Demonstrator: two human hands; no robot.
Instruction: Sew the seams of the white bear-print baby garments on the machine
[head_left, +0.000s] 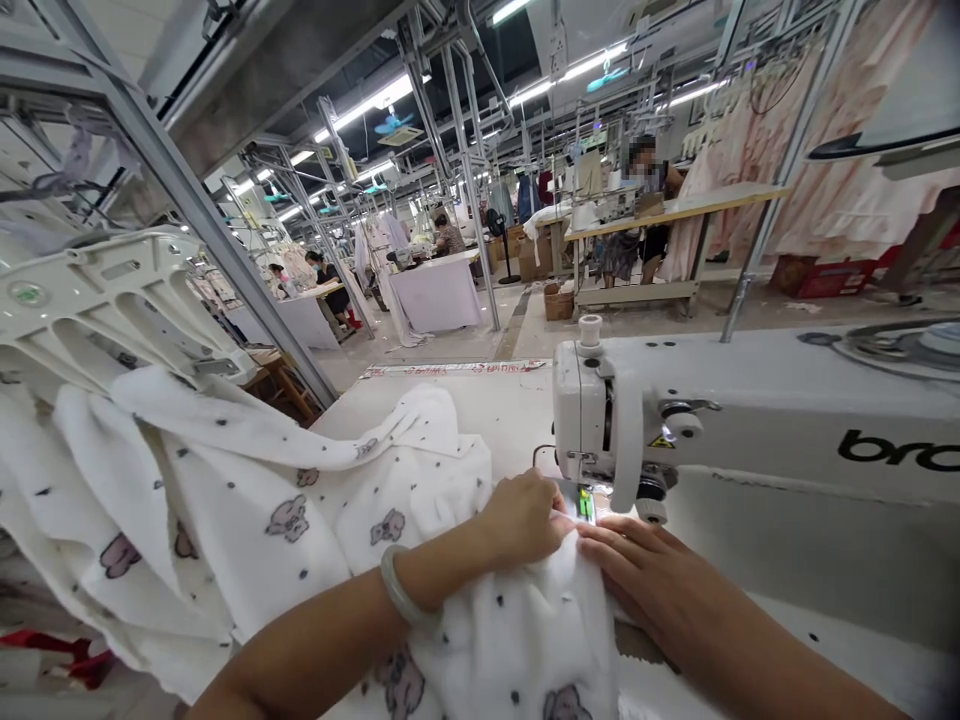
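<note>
A white fleece fabric (285, 500) printed with small pink animals and dark dots lies heaped over the sewing table. My left hand (521, 520), with a pale bangle on its wrist, is closed and pinches the fabric's edge right at the needle of the white sewing machine (750, 420). My right hand (637, 570) lies flat on the fabric just in front of the presser foot (585, 505), fingers stretched out and pressing the cloth down.
A white plastic frame (112, 300) stands at the left behind the fabric heap. Metal posts (217, 250) rise beside the table. Other people sit at tables (435, 290) further back, one behind a wooden bench (675, 210). Pink garments (825, 150) hang at the right.
</note>
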